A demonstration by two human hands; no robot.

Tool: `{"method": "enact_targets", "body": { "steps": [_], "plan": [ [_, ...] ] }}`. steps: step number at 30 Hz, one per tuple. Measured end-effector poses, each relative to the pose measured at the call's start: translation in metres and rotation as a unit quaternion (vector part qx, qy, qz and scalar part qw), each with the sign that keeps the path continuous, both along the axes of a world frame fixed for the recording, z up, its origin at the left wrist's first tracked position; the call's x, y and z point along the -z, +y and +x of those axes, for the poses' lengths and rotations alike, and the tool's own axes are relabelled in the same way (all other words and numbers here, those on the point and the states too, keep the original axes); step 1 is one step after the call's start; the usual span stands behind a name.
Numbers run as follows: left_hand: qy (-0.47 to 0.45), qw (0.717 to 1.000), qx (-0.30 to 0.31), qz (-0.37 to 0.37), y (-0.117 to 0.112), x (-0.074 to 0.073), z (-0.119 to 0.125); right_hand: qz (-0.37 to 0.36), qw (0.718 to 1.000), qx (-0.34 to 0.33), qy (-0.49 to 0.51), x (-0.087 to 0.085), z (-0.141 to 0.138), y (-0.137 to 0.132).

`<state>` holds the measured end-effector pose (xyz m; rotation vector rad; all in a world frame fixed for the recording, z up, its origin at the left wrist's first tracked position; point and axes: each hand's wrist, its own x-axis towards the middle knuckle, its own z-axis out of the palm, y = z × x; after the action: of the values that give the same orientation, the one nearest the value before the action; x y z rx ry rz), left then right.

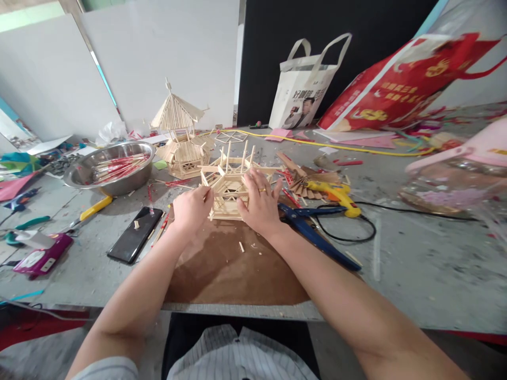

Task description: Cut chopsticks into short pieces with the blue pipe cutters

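Note:
A hexagonal frame of wooden sticks point(228, 182) stands on a brown mat point(233, 269) in front of me. My left hand point(190, 209) is closed in a pinch on the frame's left side, fingers on a stick. My right hand point(261, 203), with a ring on one finger, lies over the frame's right side with fingers curled round its edge. A small loose stick piece point(241, 246) lies on the mat below the frame.
A finished stick pagoda point(180, 134) stands behind, next to a steel bowl point(109, 168) of red chopsticks. Blue scissors point(312, 232) and a yellow glue gun point(335, 195) lie to the right. A black phone point(135, 234) and a yellow-handled knife point(93, 208) lie left. Bags lean at the back.

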<state>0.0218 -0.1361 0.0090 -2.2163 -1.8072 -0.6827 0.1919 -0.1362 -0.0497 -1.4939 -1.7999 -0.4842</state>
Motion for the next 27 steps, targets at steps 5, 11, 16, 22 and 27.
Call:
{"method": "enact_targets", "body": {
  "steps": [5,11,16,22,27],
  "plan": [
    [0.002,1.000,-0.005,-0.011,-0.001,-0.003,0.000,-0.003,1.000,0.003,-0.002,-0.002,0.000,-0.001],
    [0.002,1.000,-0.003,-0.012,0.000,-0.005,-0.001,0.000,1.000,0.007,0.001,-0.002,-0.001,-0.002],
    [0.008,1.000,-0.010,-0.015,0.000,-0.005,-0.001,0.006,1.000,0.005,0.006,-0.004,0.001,-0.001],
    [0.016,1.000,0.001,-0.019,-0.001,-0.006,-0.001,0.052,0.994,-0.074,-0.062,-0.018,-0.019,-0.025],
    [0.026,0.999,0.005,-0.020,-0.002,-0.007,-0.001,-0.014,0.992,-0.109,-0.068,-0.017,-0.040,-0.030]
  ]
}}
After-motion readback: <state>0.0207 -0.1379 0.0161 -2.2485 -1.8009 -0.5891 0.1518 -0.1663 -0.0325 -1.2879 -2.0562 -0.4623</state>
